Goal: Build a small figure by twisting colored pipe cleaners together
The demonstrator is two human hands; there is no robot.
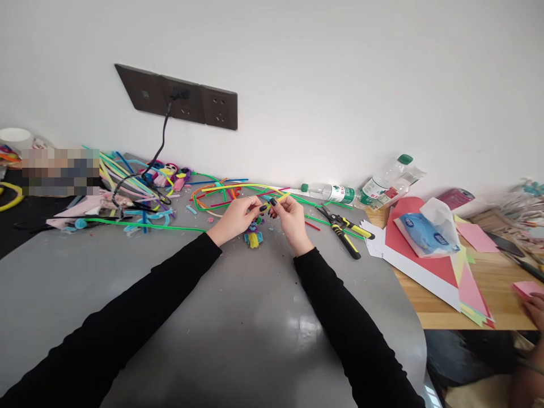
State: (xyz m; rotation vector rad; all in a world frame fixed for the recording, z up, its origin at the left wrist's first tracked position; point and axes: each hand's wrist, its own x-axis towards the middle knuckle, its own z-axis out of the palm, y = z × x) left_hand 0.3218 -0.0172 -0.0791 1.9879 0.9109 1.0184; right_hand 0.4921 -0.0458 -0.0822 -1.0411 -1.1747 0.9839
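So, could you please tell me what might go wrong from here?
The green stem beside the left hand could catch on its sleeve. The black cord runs down among loose stems, so tugging one might pull it. The plier-like tool lies near the right hand, which might knock it.

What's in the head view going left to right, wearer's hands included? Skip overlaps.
Yellow loop → small colourful figures → wearer's left hand → wearer's right hand → yellow-and-black pliers → blue-and-white tissue pack → another person's hand at the right edge.
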